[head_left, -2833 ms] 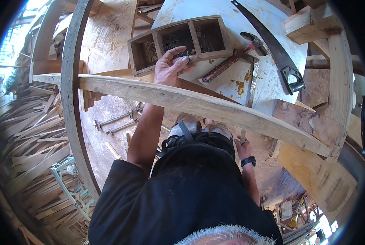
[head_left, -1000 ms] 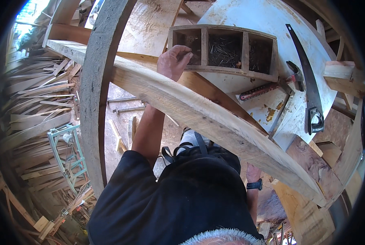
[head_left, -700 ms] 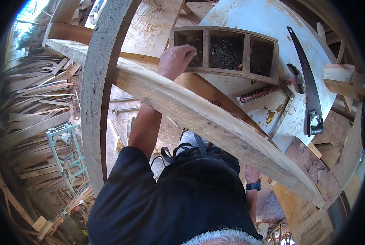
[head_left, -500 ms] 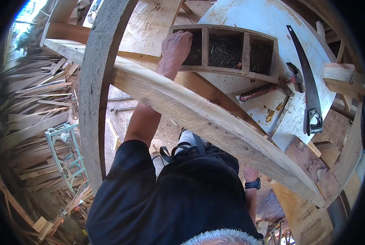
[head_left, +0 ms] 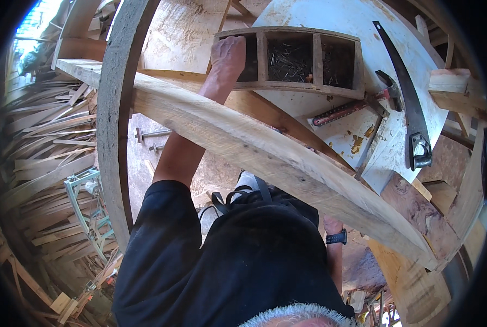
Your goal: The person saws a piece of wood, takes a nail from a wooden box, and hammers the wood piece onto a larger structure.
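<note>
My left hand point(head_left: 227, 55) is at the left compartment of a wooden box point(head_left: 316, 63). Its fingers curl down and inward, closed, and their tips are hidden, so anything they hold does not show. Loose nails point(head_left: 289, 61) fill the middle compartment, and the right one is dark inside. My left forearm passes under a long pale plank point(head_left: 243, 143) that crosses in front of my body. On the other side, my right hand point(head_left: 332, 224) hangs low near that plank, with a dark watch on its wrist. The plank covers the right hand's fingers.
On the white board point(head_left: 292, 111) lie a red-handled hammer point(head_left: 339, 111) and a handsaw point(head_left: 404, 87). An upright grey beam point(head_left: 115, 109) stands close at left. Scrap wood strips point(head_left: 52, 136) and a light-green metal frame point(head_left: 88, 207) are farther left. Timber blocks point(head_left: 451, 90) sit at right.
The view has shifted slightly, so the box, plank and beam appear farther left. My left hand stays at the box's left compartment, its fingers still curled. The right hand remains low behind the plank.
</note>
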`<state>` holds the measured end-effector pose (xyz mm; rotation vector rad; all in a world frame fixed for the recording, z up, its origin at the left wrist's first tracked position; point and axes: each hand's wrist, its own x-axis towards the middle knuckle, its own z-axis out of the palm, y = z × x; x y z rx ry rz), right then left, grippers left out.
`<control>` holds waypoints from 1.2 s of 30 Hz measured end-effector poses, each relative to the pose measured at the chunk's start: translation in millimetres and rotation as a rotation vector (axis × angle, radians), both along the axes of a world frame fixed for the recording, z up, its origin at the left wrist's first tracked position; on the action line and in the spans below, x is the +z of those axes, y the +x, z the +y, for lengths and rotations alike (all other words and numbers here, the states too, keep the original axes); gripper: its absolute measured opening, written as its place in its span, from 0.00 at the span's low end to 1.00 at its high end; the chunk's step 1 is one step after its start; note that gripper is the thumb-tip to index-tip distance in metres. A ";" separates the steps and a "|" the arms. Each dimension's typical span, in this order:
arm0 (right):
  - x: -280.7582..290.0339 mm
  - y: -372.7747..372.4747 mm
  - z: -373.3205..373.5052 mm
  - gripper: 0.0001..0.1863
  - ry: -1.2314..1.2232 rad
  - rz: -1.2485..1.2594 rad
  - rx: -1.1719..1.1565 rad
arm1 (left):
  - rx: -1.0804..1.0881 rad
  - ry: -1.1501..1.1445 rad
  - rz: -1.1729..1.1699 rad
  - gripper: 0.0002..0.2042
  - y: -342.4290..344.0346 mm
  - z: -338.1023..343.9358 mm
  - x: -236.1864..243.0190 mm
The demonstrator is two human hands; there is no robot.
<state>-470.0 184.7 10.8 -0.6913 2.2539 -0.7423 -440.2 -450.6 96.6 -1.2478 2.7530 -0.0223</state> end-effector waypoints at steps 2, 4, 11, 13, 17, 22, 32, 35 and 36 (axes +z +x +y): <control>-0.8 0.0 0.2 0.21 -0.006 0.001 -0.003 | -0.014 -0.002 0.001 0.06 0.7 0.0 1.4; -1.5 -0.1 0.6 0.21 -0.011 0.005 -0.002 | -0.011 0.021 -0.047 0.07 0.6 -0.9 3.3; -4.3 -1.0 0.4 0.21 -0.023 0.008 0.007 | -0.014 0.067 -0.178 0.10 -4.9 -2.8 7.0; -4.7 -1.4 -0.5 0.21 -0.029 0.008 0.009 | -0.021 0.075 -0.165 0.11 -4.7 -0.2 5.1; -5.2 -2.4 -1.8 0.21 -0.036 0.011 0.020 | -0.073 -0.002 -0.177 0.11 -1.3 6.3 -1.7; -8.7 -3.4 -3.0 0.21 -0.043 0.020 0.040 | -0.114 -0.041 -0.205 0.10 3.2 11.4 -9.8; 3.9 -8.0 -17.3 0.21 -0.025 -0.018 0.022 | 0.074 0.351 0.284 0.11 14.0 7.1 12.6; 11.7 -10.2 -26.1 0.19 0.072 -0.243 -0.091 | 0.195 0.870 0.738 0.12 25.9 13.0 23.7; 13.6 -9.7 -28.5 0.19 0.124 -0.344 -0.120 | 0.213 0.995 0.857 0.13 29.3 17.7 26.0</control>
